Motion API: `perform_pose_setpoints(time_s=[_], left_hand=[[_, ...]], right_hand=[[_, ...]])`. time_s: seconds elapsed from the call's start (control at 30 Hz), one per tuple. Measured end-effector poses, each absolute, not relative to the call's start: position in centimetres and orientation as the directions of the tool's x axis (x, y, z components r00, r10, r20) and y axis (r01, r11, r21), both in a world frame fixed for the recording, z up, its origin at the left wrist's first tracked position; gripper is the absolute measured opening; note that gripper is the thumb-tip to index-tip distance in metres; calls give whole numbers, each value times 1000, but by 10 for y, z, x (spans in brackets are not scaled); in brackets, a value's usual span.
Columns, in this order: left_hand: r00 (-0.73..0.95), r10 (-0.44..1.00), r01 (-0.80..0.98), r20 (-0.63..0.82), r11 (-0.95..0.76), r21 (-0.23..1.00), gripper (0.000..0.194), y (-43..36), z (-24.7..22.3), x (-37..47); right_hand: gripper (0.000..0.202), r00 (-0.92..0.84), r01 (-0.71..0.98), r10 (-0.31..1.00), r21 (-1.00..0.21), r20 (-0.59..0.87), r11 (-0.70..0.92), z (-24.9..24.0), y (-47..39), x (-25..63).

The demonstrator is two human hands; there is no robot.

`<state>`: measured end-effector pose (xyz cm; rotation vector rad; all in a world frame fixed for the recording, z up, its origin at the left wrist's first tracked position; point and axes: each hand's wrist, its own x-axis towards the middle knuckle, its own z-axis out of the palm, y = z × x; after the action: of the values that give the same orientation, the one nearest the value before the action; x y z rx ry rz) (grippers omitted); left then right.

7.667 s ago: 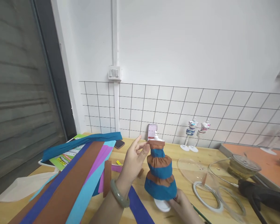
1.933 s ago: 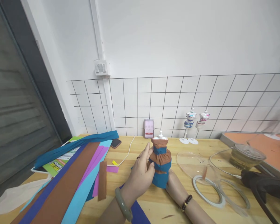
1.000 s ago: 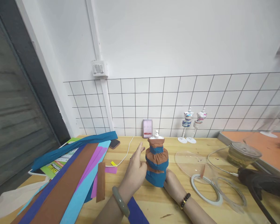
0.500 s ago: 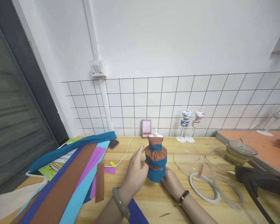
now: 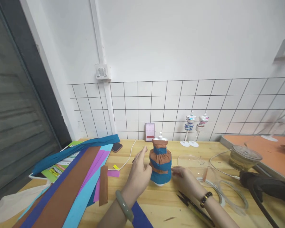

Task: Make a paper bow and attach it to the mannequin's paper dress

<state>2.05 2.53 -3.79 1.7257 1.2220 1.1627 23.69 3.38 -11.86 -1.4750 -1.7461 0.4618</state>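
Note:
A small dress form (image 5: pixel 160 160) stands upright in front of me, wrapped in gathered brown and teal paper, its white neck and base showing. My left hand (image 5: pixel 139 172) is at its left side, fingers apart, thumb by the brown and teal bands; whether it touches is hard to tell. On the other side, my right hand (image 5: pixel 186 180) is just off the dress form's lower edge, its fingers bent together, and what they hold, if anything, is hidden. Dark-tipped scissors or tweezers (image 5: pixel 192 207) lie under my right wrist.
Colored paper strips (image 5: pixel 68 186) cover the left side, beside a dark phone (image 5: pixel 117 147). Another phone (image 5: pixel 150 131) leans on the wall. Two small dress forms (image 5: pixel 189 126) stand behind. At right are tape rings (image 5: pixel 235 193), a lidded container (image 5: pixel 245 156) and a black tool (image 5: pixel 266 186).
My right hand has moved right, away from the dress form's lower edge. The white base and the dark-tipped tool now show. My left hand has stayed beside the dress form.

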Motion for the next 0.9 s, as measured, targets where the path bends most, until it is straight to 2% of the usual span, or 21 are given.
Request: perform_pose_setpoints(time_s=[0.2, 0.3, 0.4, 0.47, 0.63, 0.9], left_hand=[[137, 940, 291, 313, -340, 894, 57, 25, -39, 20], [136, 926, 323, 351, -376, 868, 50, 24, -39, 22], [163, 864, 407, 476, -498, 765, 40, 20, -39, 24], [198, 797, 454, 570, -590, 668, 37, 17, -39, 26], [293, 704, 507, 647, -688, 519, 46, 16, -43, 27], [356, 737, 509, 575, -669, 541, 60, 21, -48, 26]], right_hand=[[28, 30, 743, 944, -639, 329, 199, -106, 6, 241], [31, -28, 735, 949, -637, 314, 232, -103, -15, 223], [28, -108, 689, 938, -656, 329, 309, -104, -29, 207], [26, -95, 677, 925, -657, 369, 332, -106, -32, 204], [28, -41, 695, 907, -640, 419, 328, -115, -28, 206], [24, -164, 635, 911, -666, 379, 391, -121, -34, 192]])
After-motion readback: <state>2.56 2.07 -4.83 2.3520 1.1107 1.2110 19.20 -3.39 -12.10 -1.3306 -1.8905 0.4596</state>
